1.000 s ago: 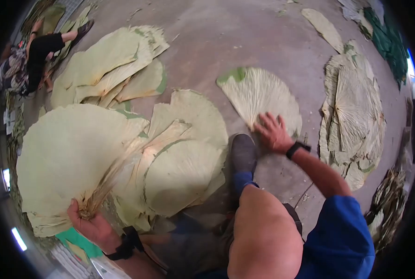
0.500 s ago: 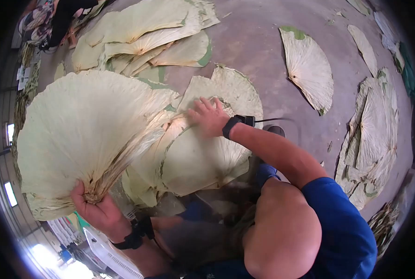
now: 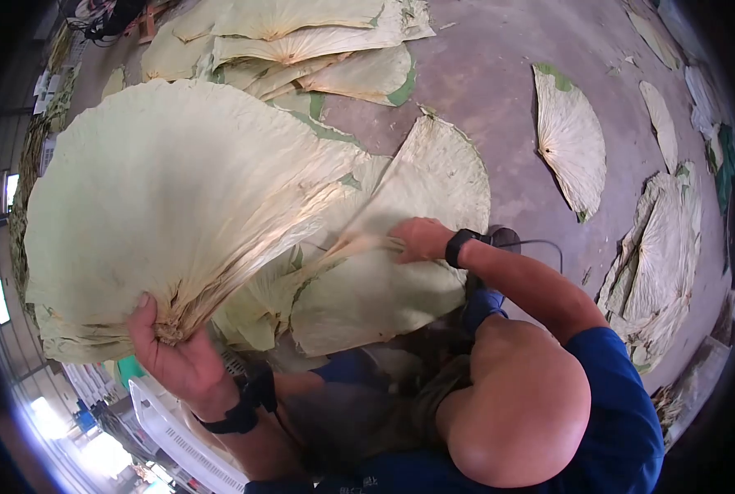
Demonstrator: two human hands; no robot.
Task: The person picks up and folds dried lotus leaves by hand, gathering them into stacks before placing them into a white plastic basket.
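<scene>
The left hand (image 3: 178,362) grips the pale-green, fan-shaped dried-leaf bundle (image 3: 182,189) securely, while the right hand (image 3: 427,240), its fingers' hold unclear, should treat the pale, creased dry-leaf pile (image 3: 384,288) gently.

Diffuse Light, Burnt-Out Panes

Even, muted light covers the floor (image 3: 499,49), with soft shadows around the leaves (image 3: 571,140). Beyond the floor's left edge, small panes (image 3: 0,300) blow out to white, and violet-tinged glare floods the lower left. The person's lap (image 3: 343,424) sinks into dimness. Fisheye distortion bows the wall (image 3: 5,239) into a black rim. The right hand (image 3: 423,239) looks slightly blurred; leaf veins toward the floor's right edge are readable.
</scene>
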